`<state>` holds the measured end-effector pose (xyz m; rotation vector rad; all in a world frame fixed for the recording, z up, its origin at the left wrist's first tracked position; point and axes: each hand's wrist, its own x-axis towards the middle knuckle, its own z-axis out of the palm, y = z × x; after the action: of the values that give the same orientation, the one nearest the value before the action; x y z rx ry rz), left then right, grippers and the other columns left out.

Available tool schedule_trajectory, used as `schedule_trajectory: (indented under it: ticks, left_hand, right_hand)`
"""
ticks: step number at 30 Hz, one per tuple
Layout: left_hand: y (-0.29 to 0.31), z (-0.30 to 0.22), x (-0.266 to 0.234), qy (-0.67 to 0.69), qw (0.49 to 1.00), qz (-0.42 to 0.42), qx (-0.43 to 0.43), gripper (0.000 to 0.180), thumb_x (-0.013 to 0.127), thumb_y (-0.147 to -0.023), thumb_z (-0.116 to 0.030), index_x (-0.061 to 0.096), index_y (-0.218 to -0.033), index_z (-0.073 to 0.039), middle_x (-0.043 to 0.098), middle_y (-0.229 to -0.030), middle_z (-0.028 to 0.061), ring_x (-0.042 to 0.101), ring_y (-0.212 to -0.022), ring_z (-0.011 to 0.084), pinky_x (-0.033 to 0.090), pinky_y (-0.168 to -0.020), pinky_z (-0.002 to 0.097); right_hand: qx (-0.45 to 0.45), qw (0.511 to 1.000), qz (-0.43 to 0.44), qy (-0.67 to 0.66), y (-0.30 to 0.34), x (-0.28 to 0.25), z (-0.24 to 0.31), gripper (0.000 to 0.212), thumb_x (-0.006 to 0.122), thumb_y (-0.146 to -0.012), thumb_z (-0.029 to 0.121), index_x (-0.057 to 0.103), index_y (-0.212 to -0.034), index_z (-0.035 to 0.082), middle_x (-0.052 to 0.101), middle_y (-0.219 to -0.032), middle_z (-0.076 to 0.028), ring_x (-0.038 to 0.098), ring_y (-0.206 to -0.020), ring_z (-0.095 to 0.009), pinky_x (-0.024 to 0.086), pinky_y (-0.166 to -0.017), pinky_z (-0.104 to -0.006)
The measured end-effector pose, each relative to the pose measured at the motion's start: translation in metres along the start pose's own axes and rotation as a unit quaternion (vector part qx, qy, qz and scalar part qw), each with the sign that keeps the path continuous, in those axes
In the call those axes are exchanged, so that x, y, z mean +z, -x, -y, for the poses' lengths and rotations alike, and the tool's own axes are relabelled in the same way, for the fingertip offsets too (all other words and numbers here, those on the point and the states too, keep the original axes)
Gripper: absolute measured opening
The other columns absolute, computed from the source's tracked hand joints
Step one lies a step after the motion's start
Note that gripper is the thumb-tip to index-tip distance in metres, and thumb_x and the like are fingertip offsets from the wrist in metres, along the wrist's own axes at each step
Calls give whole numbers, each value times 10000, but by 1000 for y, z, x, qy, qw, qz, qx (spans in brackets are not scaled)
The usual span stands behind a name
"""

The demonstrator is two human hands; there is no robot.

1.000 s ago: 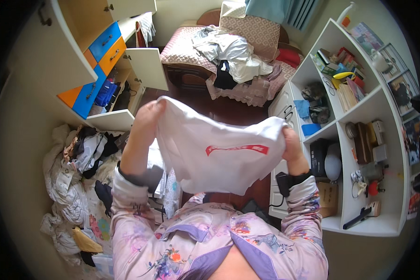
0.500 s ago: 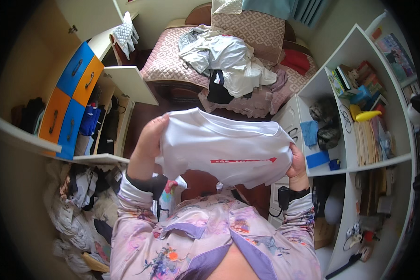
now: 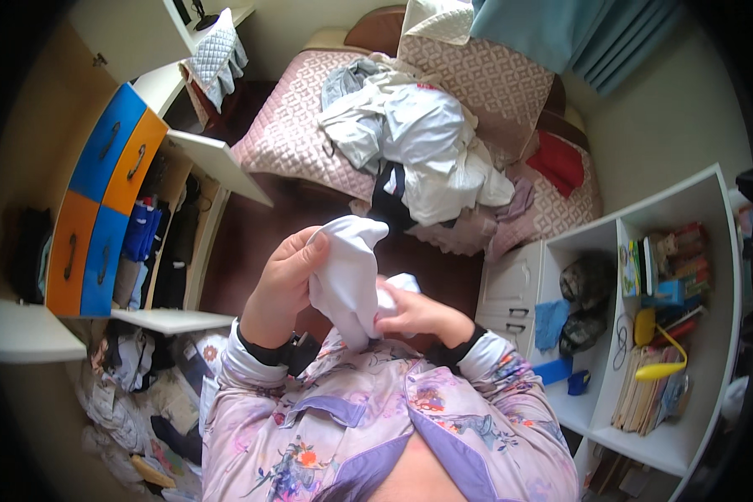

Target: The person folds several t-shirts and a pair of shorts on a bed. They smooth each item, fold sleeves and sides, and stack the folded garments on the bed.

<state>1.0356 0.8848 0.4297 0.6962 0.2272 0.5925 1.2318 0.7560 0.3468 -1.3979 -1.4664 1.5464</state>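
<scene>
A white T-shirt (image 3: 343, 272), bunched and partly folded over, hangs in front of my chest. Pinched in my left hand (image 3: 286, 280) is its upper left part, with the thumb on top of the cloth. My right hand (image 3: 418, 314) grips the shirt lower down and further right, and a bit of white cloth sticks up above its fingers. The red print on the shirt's front is hidden in the folds.
Ahead, a pile of pale clothes (image 3: 418, 125) lies on a pink quilted bed (image 3: 284, 125). Left stands an open wardrobe with blue and orange drawers (image 3: 109, 167), above heaped clothes (image 3: 125, 410). White shelves (image 3: 661, 435) holding books and bags are at right.
The shirt, stretched wide between both hands before, is now gathered. My right hand has come left toward my left hand. The view has shifted, showing more of the curtain.
</scene>
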Motion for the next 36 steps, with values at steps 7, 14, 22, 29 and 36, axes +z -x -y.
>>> schedule_trajectory:
  ticks: [7, 14, 22, 29, 36]
  left_hand:
    - [-128, -49, -97, 47, 969, -239, 38, 287, 445, -911, -193, 484, -1099, 20, 574, -1021, 129, 569, -932, 199, 454, -810, 312]
    - [-155, -63, -145, -20, 963, -266, 25, 251, 437, -910, -159, 496, -1102, -7, 570, -1075, 153, 552, -1014, 240, 438, -878, 343]
    - [-143, -89, -142, -14, 925, -347, 153, 249, 435, -910, -168, 498, -1082, 1, 599, -994, 145, 578, -951, 234, 450, -846, 330]
    - [-130, -48, -127, 43, 844, -497, 199, 228, 430, -913, -166, 507, -1046, 2, 594, -936, 136, 576, -905, 226, 450, -829, 320]
    - [-80, -11, -87, 19, 782, -582, 222, 236, 425, -903, -140, 484, -1073, 13, 589, -932, 140, 571, -891, 229, 441, -827, 327]
  right_hand:
    - [43, 973, -69, -217, -74, -104, 27, 238, 552, -869, 199, 560, -1043, 38, 583, -919, -2, 521, -780, -84, 425, -707, -230]
    - [-59, 846, -177, -500, -118, -238, 65, 432, 411, -926, 336, 430, -1212, 12, 537, -1146, -113, 524, -1048, -228, 393, -936, -372]
    - [-198, 825, -162, -503, -188, -415, 95, 433, 365, -931, 386, 496, -1164, 45, 565, -1131, -95, 529, -1046, -252, 383, -943, -400]
    - [229, 822, -487, 186, -296, -557, -36, 439, 580, -793, 261, 508, -1097, -46, 565, -1082, -212, 570, -957, -309, 458, -828, -392]
    - [99, 924, 85, 360, -322, -380, -144, 333, 547, -835, 317, 590, -1029, 50, 633, -916, -134, 596, -835, -236, 464, -748, -368]
